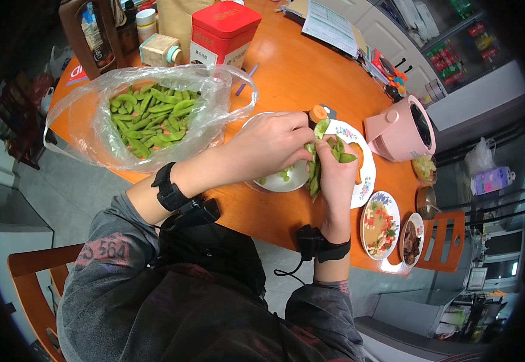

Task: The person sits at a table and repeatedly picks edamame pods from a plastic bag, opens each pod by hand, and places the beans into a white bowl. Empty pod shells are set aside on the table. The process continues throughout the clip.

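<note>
Several green soybean pods [315, 178] are bunched in my right hand [338, 174], over the gap between a white bowl [296, 180] and a flower-rimmed plate [369, 165]. My left hand [273, 135] reaches across the bowl, its thumb and fingertips pinched at a pod at the top of the bunch. Shelled green beans [285, 173] lie in the bowl, partly hidden under my left hand. To the left, a clear plastic bag [95, 122] gapes open with many pods [153, 115] inside.
Behind the bag stand a red tin [226, 31], a spice jar [160, 49] and a brown jug [92, 40]. A purple pen [247, 79] lies by the tin. A pink appliance [393, 131] and dishes of food [380, 226] occupy the table's right side.
</note>
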